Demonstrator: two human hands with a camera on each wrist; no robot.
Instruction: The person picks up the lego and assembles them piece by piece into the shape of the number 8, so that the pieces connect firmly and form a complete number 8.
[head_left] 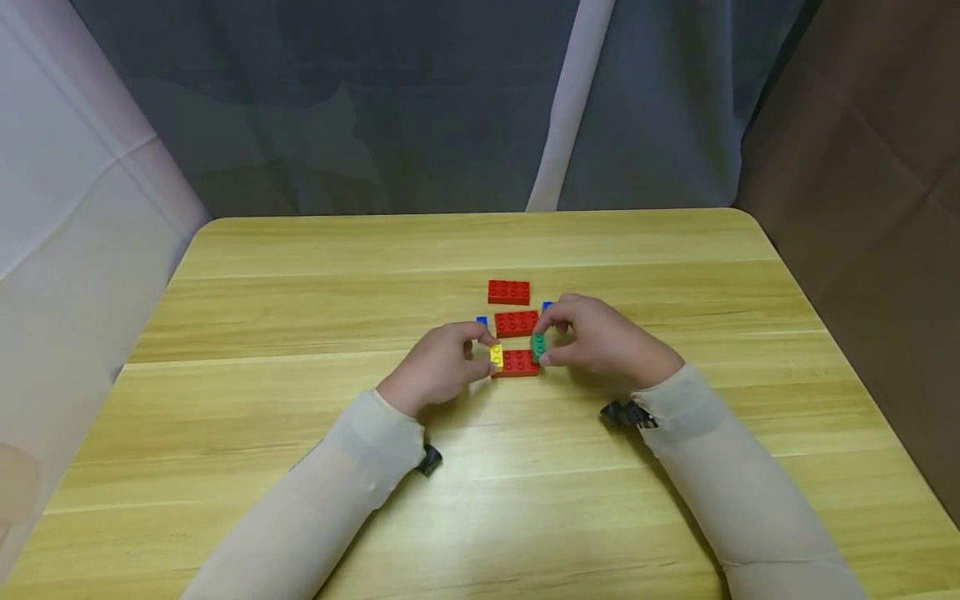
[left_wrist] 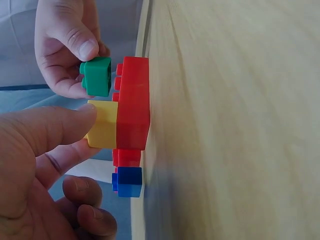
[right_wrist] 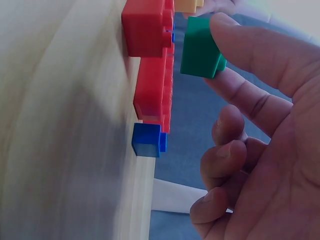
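Three red bricks lie in a column mid-table. My left hand (head_left: 486, 357) pinches a small yellow brick (head_left: 497, 357) that sits on the left end of the nearest red brick (head_left: 517, 364). In the left wrist view the yellow brick (left_wrist: 102, 125) lies flush on that red brick (left_wrist: 132, 102), between the thumb and a finger of my left hand (left_wrist: 75, 135). My right hand (head_left: 551, 343) pinches a small green brick (head_left: 537, 345) just above the same red brick's right end. A slim gap separates the green brick (right_wrist: 200, 47) from the red brick (right_wrist: 145, 25).
The middle red brick (head_left: 516, 323) has a small blue brick (head_left: 482, 320) at its left and another blue brick (head_left: 547, 307) at its right. The far red brick (head_left: 508, 292) lies alone. The wooden table (head_left: 300, 417) ends at grey curtains behind.
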